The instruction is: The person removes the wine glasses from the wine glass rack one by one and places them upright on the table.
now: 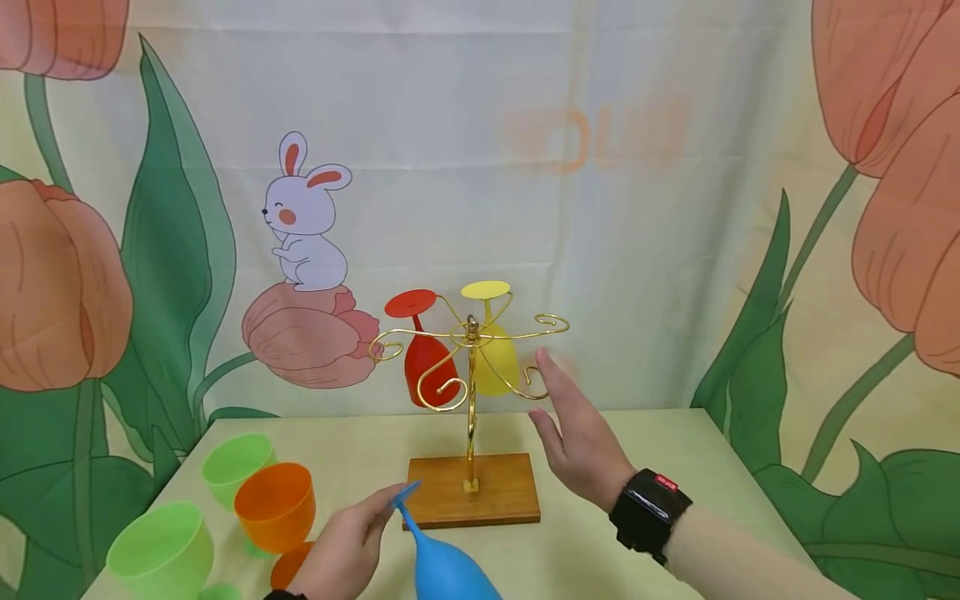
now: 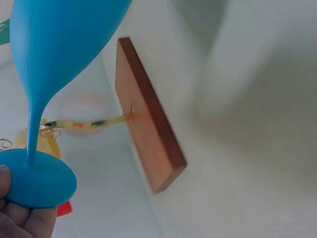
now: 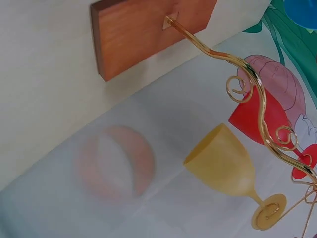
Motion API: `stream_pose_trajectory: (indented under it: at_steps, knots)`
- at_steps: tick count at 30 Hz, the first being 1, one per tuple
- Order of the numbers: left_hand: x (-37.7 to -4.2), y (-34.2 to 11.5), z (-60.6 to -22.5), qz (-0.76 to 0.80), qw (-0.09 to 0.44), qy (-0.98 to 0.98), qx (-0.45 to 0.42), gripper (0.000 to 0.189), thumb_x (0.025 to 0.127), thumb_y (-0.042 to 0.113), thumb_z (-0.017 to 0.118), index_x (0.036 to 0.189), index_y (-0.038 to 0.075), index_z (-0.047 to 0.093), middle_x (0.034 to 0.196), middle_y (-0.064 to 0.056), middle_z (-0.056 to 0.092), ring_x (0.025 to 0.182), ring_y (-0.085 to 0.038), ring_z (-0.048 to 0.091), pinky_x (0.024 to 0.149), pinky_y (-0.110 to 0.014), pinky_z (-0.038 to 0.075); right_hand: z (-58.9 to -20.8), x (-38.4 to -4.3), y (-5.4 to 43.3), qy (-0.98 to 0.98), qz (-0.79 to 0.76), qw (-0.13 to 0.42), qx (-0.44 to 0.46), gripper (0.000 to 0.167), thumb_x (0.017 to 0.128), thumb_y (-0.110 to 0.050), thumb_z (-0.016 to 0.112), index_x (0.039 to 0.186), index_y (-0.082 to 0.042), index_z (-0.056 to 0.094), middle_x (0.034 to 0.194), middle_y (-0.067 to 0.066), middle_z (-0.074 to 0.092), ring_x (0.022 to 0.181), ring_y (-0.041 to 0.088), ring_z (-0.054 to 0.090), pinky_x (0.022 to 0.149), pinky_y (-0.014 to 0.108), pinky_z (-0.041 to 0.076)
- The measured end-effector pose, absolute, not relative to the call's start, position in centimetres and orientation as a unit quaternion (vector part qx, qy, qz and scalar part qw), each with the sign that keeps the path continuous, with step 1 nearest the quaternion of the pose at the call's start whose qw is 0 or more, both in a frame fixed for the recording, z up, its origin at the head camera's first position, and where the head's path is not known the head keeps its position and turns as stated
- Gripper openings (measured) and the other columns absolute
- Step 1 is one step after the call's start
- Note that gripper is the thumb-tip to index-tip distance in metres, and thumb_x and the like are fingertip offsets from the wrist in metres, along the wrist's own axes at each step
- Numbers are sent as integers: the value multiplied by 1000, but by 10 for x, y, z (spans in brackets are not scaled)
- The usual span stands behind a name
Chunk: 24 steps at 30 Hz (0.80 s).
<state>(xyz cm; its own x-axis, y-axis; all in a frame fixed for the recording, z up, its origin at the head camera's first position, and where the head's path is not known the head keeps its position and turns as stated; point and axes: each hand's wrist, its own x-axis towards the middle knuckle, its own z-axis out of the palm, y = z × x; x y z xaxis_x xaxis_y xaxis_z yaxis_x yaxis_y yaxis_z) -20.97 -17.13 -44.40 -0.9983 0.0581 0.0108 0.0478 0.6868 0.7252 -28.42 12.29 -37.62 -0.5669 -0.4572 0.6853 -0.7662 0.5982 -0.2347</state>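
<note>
My left hand pinches the round foot of a blue plastic goblet, whose bowl hangs down below the foot. The left wrist view shows the thumb on one face of the foot and fingers behind it. In front stands a gold wire goblet rack with curled arms and a wooden base. A red goblet and a yellow goblet hang upside down from its far arms. My right hand is raised beside the rack, fingers extended, fingertips close to a right-hand curl, holding nothing.
On the left of the pale table stand two green goblets with an orange goblet beside them. A printed cloth backdrop with tulips and a rabbit hangs behind the table.
</note>
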Motion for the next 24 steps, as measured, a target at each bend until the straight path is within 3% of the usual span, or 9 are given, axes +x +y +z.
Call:
stream_pose_trajectory:
  at_steps: [6,13,14,17,20,22,24]
  knots:
    - [-213,-170,-463,502,47,864,5,33,102,3,45,133,-1,55,124,-16,62,112,-35,59,91,-55,48,-394,-281,132,-868,304,245,306,66,103,-27,45,157,-20,7,160,-1,17,143,18,24,113,44,27]
    - [-212,-164,-486,602,129,787,-47,39,103,9,44,137,-10,44,130,-26,55,113,-42,57,90,-60,47,-408,-272,140,-889,314,184,279,63,104,-38,40,157,-22,10,159,-1,20,143,21,26,113,46,26]
    - [-212,-162,-488,617,141,772,-59,39,104,8,43,137,-11,44,129,-26,56,111,-40,59,89,-58,48,-409,-270,140,-888,311,180,285,63,104,-39,40,157,-22,10,159,-1,20,143,21,26,113,47,26]
    - [-207,-158,-495,664,171,723,-88,35,105,8,40,135,-9,47,105,-19,66,87,-28,66,80,-42,56,-413,-264,141,-886,286,175,320,63,104,-42,40,157,-22,12,159,-1,21,143,19,25,111,47,28]
    - [-202,-156,-500,701,200,676,-105,36,106,9,36,136,-7,48,88,-7,66,72,-18,61,71,-29,53,-414,-256,141,-877,249,177,370,64,102,-41,43,156,-25,14,160,-4,19,144,17,22,110,47,30]
    - [-201,-154,-504,709,215,663,-109,38,106,12,36,137,-8,45,89,-7,66,75,-19,62,72,-31,54,-415,-250,140,-869,228,177,401,65,101,-41,46,156,-26,15,160,-7,17,145,15,20,109,47,31]
    - [-202,-154,-507,712,231,655,-102,40,106,12,36,139,-11,40,102,-13,68,86,-23,65,81,-38,55,-415,-246,139,-861,210,178,428,67,99,-41,49,156,-27,16,160,-9,16,145,15,19,109,47,32]
